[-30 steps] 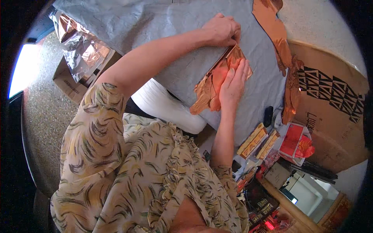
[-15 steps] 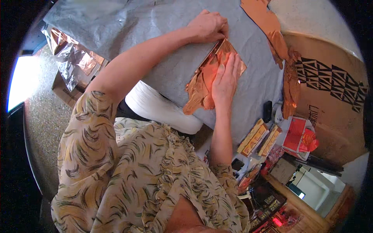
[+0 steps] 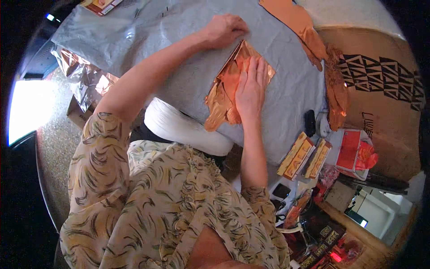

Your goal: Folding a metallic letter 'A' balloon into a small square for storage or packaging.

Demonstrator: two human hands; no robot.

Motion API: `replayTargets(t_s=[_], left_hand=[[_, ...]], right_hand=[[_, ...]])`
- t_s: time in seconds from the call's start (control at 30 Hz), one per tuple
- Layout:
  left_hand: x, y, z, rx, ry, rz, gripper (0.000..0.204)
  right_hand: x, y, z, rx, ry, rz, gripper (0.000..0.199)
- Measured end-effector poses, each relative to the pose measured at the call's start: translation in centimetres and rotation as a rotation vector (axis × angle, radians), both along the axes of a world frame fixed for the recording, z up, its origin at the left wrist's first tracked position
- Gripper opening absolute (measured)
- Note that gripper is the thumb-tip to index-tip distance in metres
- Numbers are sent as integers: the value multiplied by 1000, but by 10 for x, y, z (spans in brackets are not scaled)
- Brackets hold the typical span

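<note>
A shiny copper-coloured foil-like piece (image 3: 224, 96), folded and crumpled with an uneven lower end, lies on the grey cloth-covered table (image 3: 188, 85). My right hand (image 3: 251, 87) rests flat on its right part, fingers stretched out and close together. Just beyond the piece's top corner is my left hand (image 3: 225, 30), a small gap away from it. Its fingers are curled in, and whatever they might hold is hidden. Another copper-coloured piece (image 3: 293, 24), long and flat, lies at the far right of the table.
A crinkled brown-copper piece (image 3: 336, 94) hangs over the right edge beside a big cardboard box (image 3: 371, 76). Yellow printed boxes (image 3: 295, 157), a black object (image 3: 309, 122) and a red-and-white box (image 3: 351, 152) stand nearer right. A white rounded bundle (image 3: 179, 125) borders my lap. Foil packets (image 3: 83, 85) lie left.
My left hand has come off the foil piece's top corner and drawn slightly away, fingers still curled. My right hand stays flat on the piece. The whole view has shifted a little.
</note>
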State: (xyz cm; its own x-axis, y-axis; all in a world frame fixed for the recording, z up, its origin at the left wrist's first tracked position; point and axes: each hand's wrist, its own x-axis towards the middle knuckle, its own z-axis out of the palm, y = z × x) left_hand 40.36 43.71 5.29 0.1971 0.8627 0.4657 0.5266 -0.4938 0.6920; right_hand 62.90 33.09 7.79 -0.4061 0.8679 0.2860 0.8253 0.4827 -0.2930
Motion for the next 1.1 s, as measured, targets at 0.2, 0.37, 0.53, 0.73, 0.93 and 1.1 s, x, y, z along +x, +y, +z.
replayTargets(t_s=[0.2, 0.37, 0.53, 0.73, 0.93, 1.1], left_hand=[[18, -55, 23, 44, 371, 79, 45], [17, -61, 16, 44, 669, 53, 54], [18, -64, 19, 68, 851, 80, 59], [18, -65, 23, 78, 866, 97, 64], [21, -69, 26, 36, 882, 101, 70], [12, -66, 13, 50, 744, 83, 66]], right_hand=[[-2, -5, -2, 16, 19, -29, 52], [-4, -4, -1, 0, 41, -25, 51], [-2, -2, 0, 0, 6, -22, 55], [-2, -1, 0, 50, 4, -6, 54], [2, -6, -1, 71, -18, 26, 57], [1, -7, 0, 77, -30, 35, 60]])
